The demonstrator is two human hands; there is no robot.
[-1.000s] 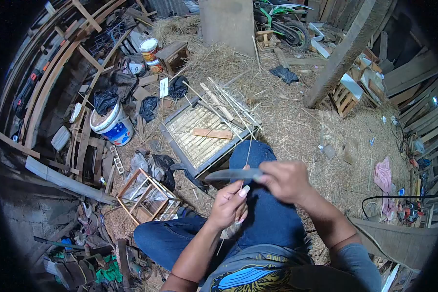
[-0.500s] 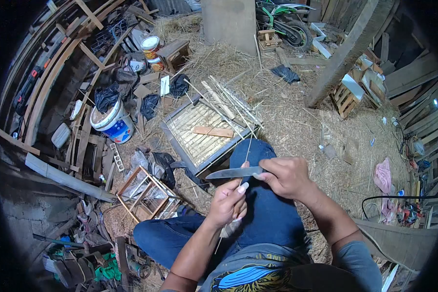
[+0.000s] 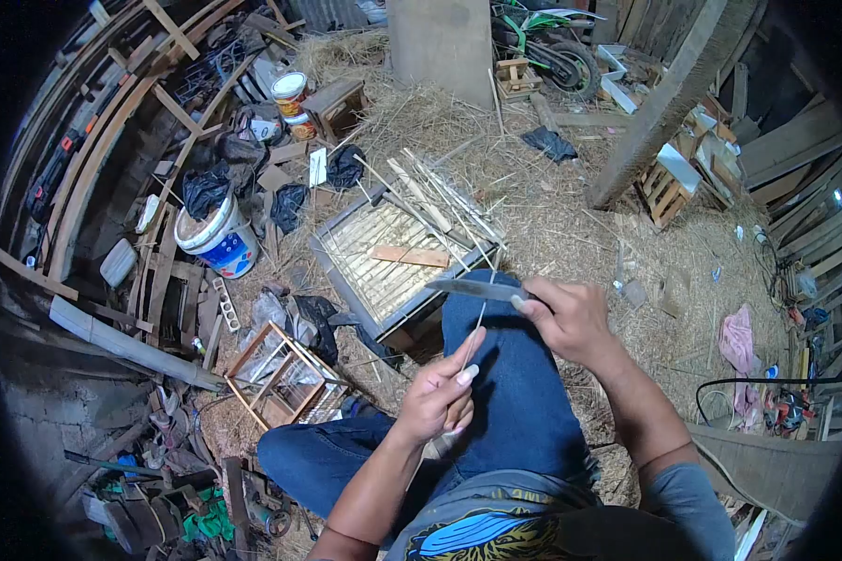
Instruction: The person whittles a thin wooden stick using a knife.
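Gripping a knife (image 3: 475, 289) by its hidden handle, the right hand (image 3: 567, 321) is curled tight by the person's jeans-clad knee (image 3: 519, 360), the blade pointing left across a thin stick (image 3: 483, 313). The left hand (image 3: 440, 397) pinches that stick between thumb and fingers, below the blade — whether the edge is biting into it, I can't tell from here. Just beyond the knee sits a low slatted panel (image 3: 354, 273) in a dark frame, with a short reddish-brown board (image 3: 409, 255) lying on it and loose strips (image 3: 421, 194) along its far right side. Over to the left, a small wooden frame (image 3: 297, 352) rests at an angle, and farther off is a white bucket (image 3: 226, 248) with a black plastic bag (image 3: 205, 192) at its mouth — well apart on the right, a pink cloth (image 3: 736, 341)
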